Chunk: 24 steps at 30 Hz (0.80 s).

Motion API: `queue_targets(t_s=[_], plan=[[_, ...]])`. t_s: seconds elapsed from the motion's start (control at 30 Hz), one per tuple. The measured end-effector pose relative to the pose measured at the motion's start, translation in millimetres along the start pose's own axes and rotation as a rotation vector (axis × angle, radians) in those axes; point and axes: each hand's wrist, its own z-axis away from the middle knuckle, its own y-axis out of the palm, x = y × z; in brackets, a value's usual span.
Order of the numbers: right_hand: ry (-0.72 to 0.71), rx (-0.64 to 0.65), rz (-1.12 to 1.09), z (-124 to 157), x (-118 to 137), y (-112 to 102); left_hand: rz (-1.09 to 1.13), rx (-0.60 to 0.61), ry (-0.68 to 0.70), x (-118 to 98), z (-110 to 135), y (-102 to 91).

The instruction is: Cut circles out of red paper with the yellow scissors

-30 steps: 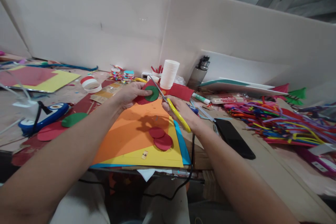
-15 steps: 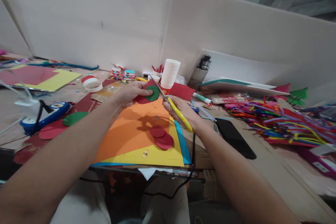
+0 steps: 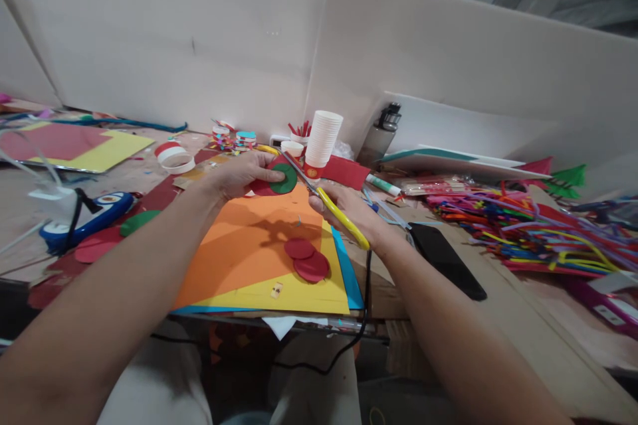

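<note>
**As the paper tips flatter in your left hand, the scissors stay at its far edge**

Your left hand (image 3: 239, 176) pinches a green disc (image 3: 284, 180) against the red paper (image 3: 258, 187) beneath it, thumb on top and fingers closed underneath. The pair is held just above the far end of the orange sheet (image 3: 244, 246).

Over the last second you have lowered and turned this piece. Its red corner no longer stands up, and a small red-rimmed cup (image 3: 292, 148) now shows behind it.

Your right hand (image 3: 349, 209) is wrapped tight through the yellow handles of the scissors (image 3: 323, 202) and has drifted slightly to the right. The blades run along the disc's right edge and lie close together; whether they are fully closed you cannot tell from here. Judging by the turn, the cut has moved on around the disc.

Two red discs (image 3: 305, 259) lie overlapped on the orange sheet, just beside the yellow sheet (image 3: 299, 297) and well below the blades.

Close behind the blade tips stands a stack of white cups (image 3: 323, 136), with a bottle (image 3: 379, 129) beside it. These are the nearest things to the scissors' swing.

A black phone (image 3: 446, 260) lies near your right wrist, with a heap of pipe cleaners (image 3: 523, 226) beyond it. Far to your left are tape rolls (image 3: 172, 158) and a blue device (image 3: 84, 219).
</note>
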Motion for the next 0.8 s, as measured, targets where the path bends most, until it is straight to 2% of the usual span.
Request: queue_targets(t_s=[0.23, 0.47, 0.57, 0.67, 0.73, 0.8], plan=[[-0.010, 0.030, 0.063, -2, -4, 0, -0.031, 0.058, -0.026, -2, 1, -4.5], [0.066, 0.068, 0.126, 2, -18, -14, -0.064, -0.090, 0.025, 9, -9, -22.2], [0.187, -0.113, 0.134, 1, -27, -18, -0.026, -0.151, 0.081, 13, -12, -25.9], [0.201, -0.347, -0.120, -2, -29, -12, -0.137, -0.091, 0.096, 12, -9, -15.0], [0.151, -0.381, -0.323, -5, -25, -4, -0.354, -0.032, 0.092, 10, -5, -0.7], [0.105, -0.336, -0.441, -7, -21, 4, -0.629, 0.002, 0.101, 9, -2, 15.1]])
